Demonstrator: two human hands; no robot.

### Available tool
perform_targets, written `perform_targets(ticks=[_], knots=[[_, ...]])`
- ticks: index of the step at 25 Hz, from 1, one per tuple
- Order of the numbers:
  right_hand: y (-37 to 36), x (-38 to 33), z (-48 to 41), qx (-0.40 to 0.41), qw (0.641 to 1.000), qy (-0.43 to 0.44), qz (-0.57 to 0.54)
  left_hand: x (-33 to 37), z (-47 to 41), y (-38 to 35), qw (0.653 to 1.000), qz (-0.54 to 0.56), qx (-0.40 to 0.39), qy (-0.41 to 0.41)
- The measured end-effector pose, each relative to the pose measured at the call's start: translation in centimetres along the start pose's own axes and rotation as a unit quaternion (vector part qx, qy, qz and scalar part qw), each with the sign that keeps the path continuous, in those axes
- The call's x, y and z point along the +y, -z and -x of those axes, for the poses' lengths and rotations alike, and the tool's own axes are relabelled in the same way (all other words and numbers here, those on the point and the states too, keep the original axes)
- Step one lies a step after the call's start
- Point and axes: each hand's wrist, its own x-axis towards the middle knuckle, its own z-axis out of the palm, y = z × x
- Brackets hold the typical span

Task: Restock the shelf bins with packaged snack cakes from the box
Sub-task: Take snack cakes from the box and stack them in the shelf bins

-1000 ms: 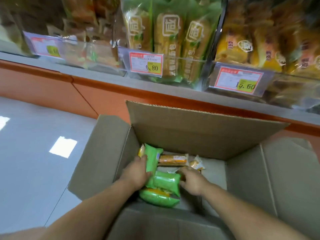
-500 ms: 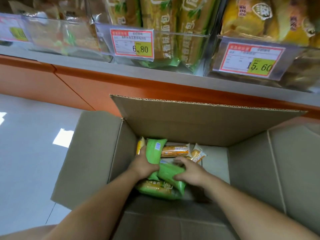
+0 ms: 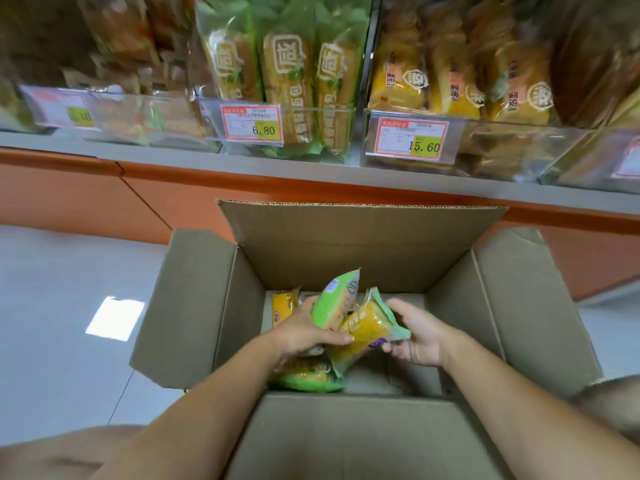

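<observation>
Both hands have come up from the floor of the box (image 3: 194, 306) since half a second ago, bringing packets with them; earlier they were pressed low on the pile; now two green-and-yellow cake packets ride above it. Left hand (image 3: 304, 336) is closed over the upright packet (image 3: 334, 299), thumb across the lower end of the second; right hand (image 3: 417, 332) is cupped, fingers loosely curled at the outer end of the tilted packet (image 3: 367, 327), touching it but not clamped so far as I can tell; the two packets overlap between the hands. Under the left hand a third green packet (image 3: 308, 375) lies on the box floor; beyond the left hand a yellow packet (image 3: 284, 306) leans at the far wall. Judgement: gathering step is done, lift to the shelf comes next; the matching green bin (image 3: 343, 133) sits above and ahead of the hands, already fairly full, tagged by a price label (image 3: 252, 124).

Hidden or poor: left palm's grip underneath is covered by the packets; whatever lies behind them on the box floor is blocked; shelf packets are blurred, print unreadable; bins at far left and far right are cut off.
</observation>
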Motion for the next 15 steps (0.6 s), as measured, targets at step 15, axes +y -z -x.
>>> perform_targets(ticks=[15], knots=[[-3.2,-0.1,4.3,0.042,0.973,0.225,0.03,3.5,6.3,2.0,0.941,0.33,-0.07,-0.006]])
